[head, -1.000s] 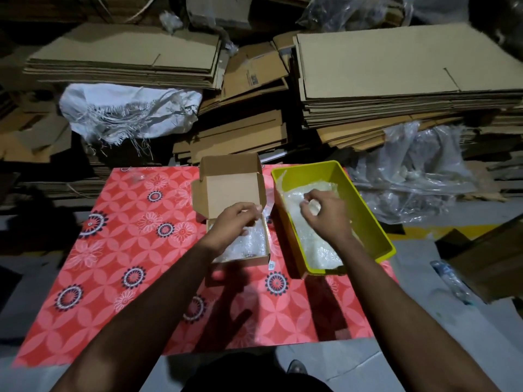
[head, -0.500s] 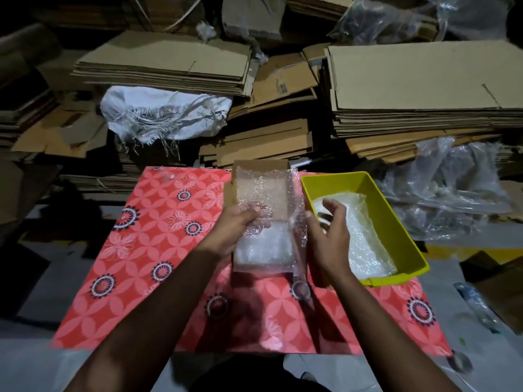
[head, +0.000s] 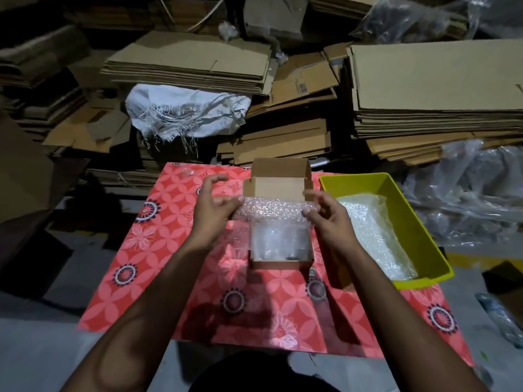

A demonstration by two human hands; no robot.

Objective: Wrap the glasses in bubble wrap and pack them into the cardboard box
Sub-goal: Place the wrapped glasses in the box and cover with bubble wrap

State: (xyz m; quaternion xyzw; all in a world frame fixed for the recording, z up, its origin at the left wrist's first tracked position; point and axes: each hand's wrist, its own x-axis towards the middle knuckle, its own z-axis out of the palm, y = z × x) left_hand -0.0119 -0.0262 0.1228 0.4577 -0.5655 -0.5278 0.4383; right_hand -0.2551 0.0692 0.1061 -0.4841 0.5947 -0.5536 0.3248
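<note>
Here, 2 hands, left hand (head: 212,208) and right hand (head: 328,219), each pinching bubble wrap (head: 273,209) above cardboard box (head: 280,247)

Dim room; flattened cardboard stacks (head: 435,89) behind, grey floor (head: 39,349).

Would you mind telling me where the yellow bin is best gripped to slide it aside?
Probably by the long left rim of the yellow bin, coming from above. That wall stands bare beside the box, and the rim has a lip to hook fingers under. The bubble wrap inside lies low, so fingers can reach over. Both hands, left and right, now pinch a sheet.
</note>
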